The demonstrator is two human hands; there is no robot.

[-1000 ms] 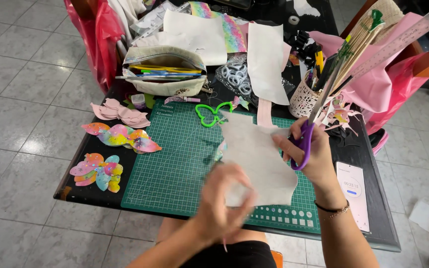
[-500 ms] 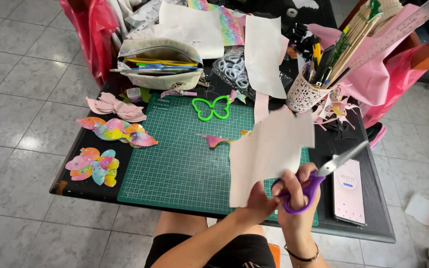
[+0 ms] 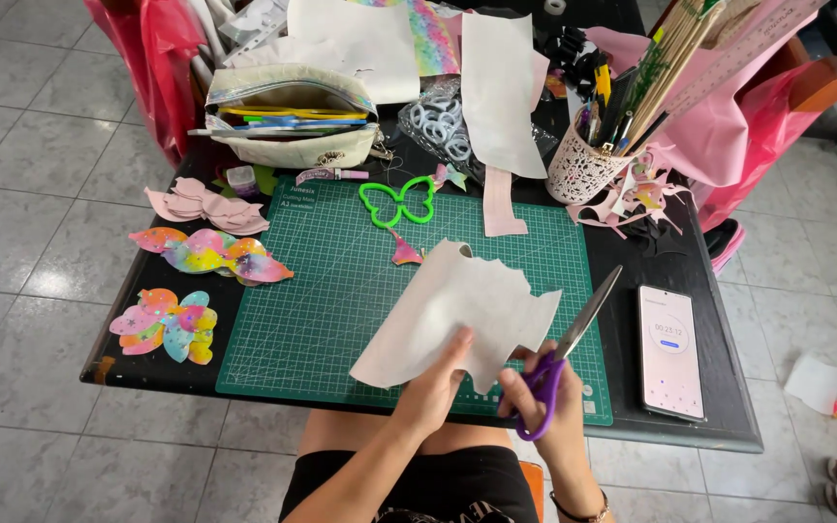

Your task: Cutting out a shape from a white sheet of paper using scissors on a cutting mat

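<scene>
- Two bare hands are seen low in the head view, above the near edge of the green cutting mat (image 3: 341, 291).
- A pale sheet with a scalloped cut edge (image 3: 457, 310) is pinched at its lower part by the fingers (image 3: 457, 341) of the left hand (image 3: 433, 392); the sheet is held tilted over the mat, toward 12 o'clock from that hand.
- Purple-handled scissors (image 3: 559, 353) are gripped by the right hand (image 3: 554, 426), fingers closed through the loops, blades together and pointing toward 1 o'clock, just beside the sheet's right edge.
- A phone (image 3: 670, 351) is laid on the black bench (image 3: 699, 291) at 3 o'clock from the scissors.
- A green butterfly outline (image 3: 397, 201) is set on the mat at 12 o'clock.
- Coloured butterfly cut-outs (image 3: 210, 254) are placed at 9 o'clock, off the mat.
- A pencil case (image 3: 293, 111) and a white lattice cup of tools (image 3: 583, 174) are stood along the far side.
</scene>
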